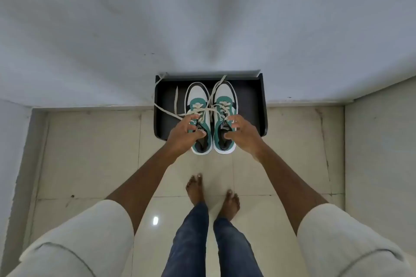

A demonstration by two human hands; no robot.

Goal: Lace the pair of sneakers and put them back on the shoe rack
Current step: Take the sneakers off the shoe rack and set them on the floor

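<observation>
Here, hands [216, 131] hold both sneakers [211, 117] — over the shoe rack [252, 96].

Black shoe rack [249, 105] sits at 12 o'clock on pale tiled floor [94, 153], back edge vs the white wall. Two teal/white sneakers [221, 99] are over its top w/ heels past the front edge; can't tell if they rest on it. Bare feet [195, 189] stand on tiles at 6 o'clock.
</observation>
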